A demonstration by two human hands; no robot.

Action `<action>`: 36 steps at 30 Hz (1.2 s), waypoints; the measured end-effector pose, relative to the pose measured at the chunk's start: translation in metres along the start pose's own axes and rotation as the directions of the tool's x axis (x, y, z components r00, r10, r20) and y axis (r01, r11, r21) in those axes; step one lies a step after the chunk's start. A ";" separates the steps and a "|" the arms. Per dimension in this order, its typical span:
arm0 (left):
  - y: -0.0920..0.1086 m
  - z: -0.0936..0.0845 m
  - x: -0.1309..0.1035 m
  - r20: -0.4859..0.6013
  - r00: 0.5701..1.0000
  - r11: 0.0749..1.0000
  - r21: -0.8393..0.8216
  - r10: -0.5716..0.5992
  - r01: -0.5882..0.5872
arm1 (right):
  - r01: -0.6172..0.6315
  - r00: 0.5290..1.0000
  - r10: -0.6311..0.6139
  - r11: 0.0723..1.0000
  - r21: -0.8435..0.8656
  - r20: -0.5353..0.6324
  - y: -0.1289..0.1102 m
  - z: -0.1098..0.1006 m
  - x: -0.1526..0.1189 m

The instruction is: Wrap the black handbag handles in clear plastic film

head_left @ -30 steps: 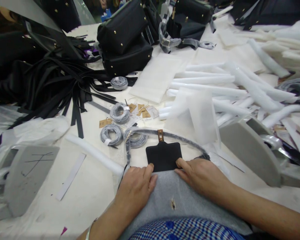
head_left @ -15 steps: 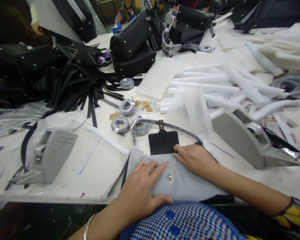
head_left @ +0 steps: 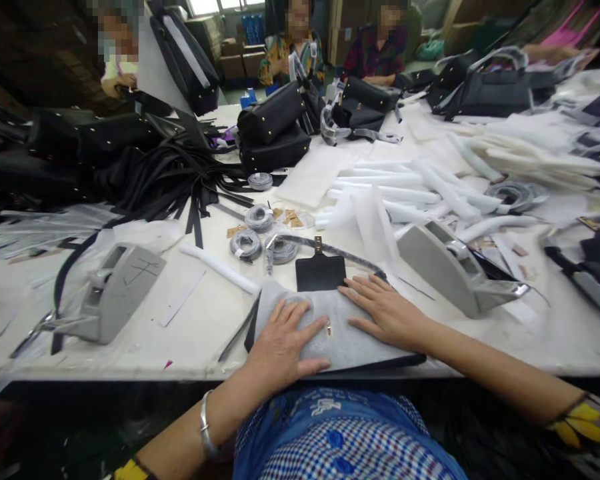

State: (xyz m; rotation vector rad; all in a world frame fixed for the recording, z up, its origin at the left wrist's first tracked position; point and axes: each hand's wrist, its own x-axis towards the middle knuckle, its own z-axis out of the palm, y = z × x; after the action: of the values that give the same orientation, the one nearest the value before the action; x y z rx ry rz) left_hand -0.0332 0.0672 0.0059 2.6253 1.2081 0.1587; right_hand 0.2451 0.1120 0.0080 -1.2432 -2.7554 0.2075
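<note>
A black bag covered by a grey sheet (head_left: 325,303) lies at the table's front edge. A small gold clasp (head_left: 329,329) shows through the sheet between my hands. My left hand (head_left: 285,340) lies flat on the sheet's left part, fingers spread. On the right part rests my right hand (head_left: 387,313), also flat with its fingers apart. Beyond the sheet's far edge sticks out a black flap (head_left: 321,273) with a gold buckle (head_left: 319,244) at its top. A plastic-wrapped handle (head_left: 337,249) arches behind it.
Grey tape dispensers (head_left: 123,290) (head_left: 443,270) stand on both sides. Wrapped strap coils (head_left: 246,245), white foam tubes (head_left: 220,267), black straps (head_left: 170,167) and black bags (head_left: 273,113) lie beyond. Several people are across the table (head_left: 180,347).
My right hand has let go of the black flap's corner and spread out flat on the sheet. My left hand still lies on the sheet. The view has tilted up, showing more people.
</note>
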 end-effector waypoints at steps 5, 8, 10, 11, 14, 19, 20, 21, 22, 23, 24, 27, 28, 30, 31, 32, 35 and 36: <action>-0.003 0.000 -0.001 0.014 1.000 1.000 -0.022 0.019 -0.019 | -0.037 0.999 0.037 0.999 0.017 -0.007 -0.002 0.006 -0.008; -0.004 -0.001 -0.001 0.024 0.999 0.999 -0.023 0.024 -0.023 | -0.080 0.997 0.079 0.989 0.121 0.013 0.001 -0.005 0.005; -0.005 0.000 -0.001 0.014 1.000 1.000 -0.016 0.026 -0.025 | -0.186 0.981 0.192 0.963 0.193 -0.010 0.003 -0.012 0.025; -0.005 0.001 -0.002 0.006 1.000 1.000 -0.015 0.027 -0.027 | -0.239 0.968 0.251 0.947 0.214 -0.029 0.005 -0.015 0.039; -0.007 0.004 -0.002 -0.018 0.999 0.999 -0.021 0.034 -0.034 | -0.309 0.944 0.327 0.925 0.223 -0.050 0.012 -0.015 0.085; -0.008 0.005 -0.003 -0.047 0.998 0.998 -0.028 0.047 -0.049 | -0.305 0.947 0.321 0.910 0.280 -0.011 0.018 -0.020 0.123; -0.008 0.005 -0.003 -0.058 0.997 0.998 -0.027 0.053 -0.055 | -0.281 0.953 0.301 0.912 0.300 -0.021 0.016 -0.025 0.118; -0.007 0.005 -0.003 -0.073 0.996 0.998 -0.023 0.058 -0.060 | -0.249 0.961 0.273 0.915 0.318 -0.033 0.012 -0.031 0.110; -0.007 0.005 -0.003 -0.087 0.994 0.998 -0.018 0.061 -0.063 | -0.213 0.969 0.242 0.917 0.336 -0.045 0.006 -0.036 0.098; -0.006 0.005 -0.003 -0.099 0.993 0.998 -0.012 0.062 -0.064 | -0.161 0.979 0.194 0.921 0.354 -0.058 0.000 -0.041 0.085; -0.006 0.005 -0.003 -0.109 0.992 0.998 -0.004 0.065 -0.066 | -0.088 0.990 0.124 0.926 0.368 -0.073 -0.007 -0.044 0.071; -0.005 0.005 -0.004 -0.144 0.986 0.996 0.017 0.088 -0.086 | 0.195 0.979 -0.162 0.919 0.342 -0.124 -0.024 -0.039 0.034; -0.005 0.004 -0.004 -0.155 0.983 0.995 0.021 0.101 -0.099 | 0.269 0.962 -0.239 0.911 0.313 -0.131 -0.026 -0.034 0.026; -0.005 0.005 -0.005 -0.170 0.978 0.993 0.025 0.118 -0.115 | 0.334 0.942 -0.313 0.909 0.248 -0.121 -0.027 -0.023 0.016; -0.005 0.005 -0.006 -0.171 0.978 0.993 0.024 0.119 -0.117 | 0.342 0.939 -0.325 0.914 0.218 -0.107 -0.026 -0.018 0.014; -0.005 0.006 -0.006 -0.168 0.979 0.993 0.023 0.116 -0.114 | 0.344 0.939 -0.333 0.920 0.190 -0.090 -0.025 -0.014 0.013; -0.004 0.009 -0.008 -0.173 0.981 0.996 0.029 0.086 -0.083 | 0.359 0.933 -0.358 0.928 0.098 -0.027 -0.023 -0.008 0.013; -0.003 0.010 -0.009 -0.184 0.980 0.997 0.035 0.076 -0.070 | 0.368 0.930 -0.368 0.927 0.070 -0.013 -0.023 -0.008 0.012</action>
State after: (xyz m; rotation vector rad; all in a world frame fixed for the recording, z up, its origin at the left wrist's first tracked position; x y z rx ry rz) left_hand -0.0390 0.0606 -0.0048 2.7314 1.1779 0.4104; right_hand 0.2213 0.1070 0.0203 -0.6866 -2.8851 0.2662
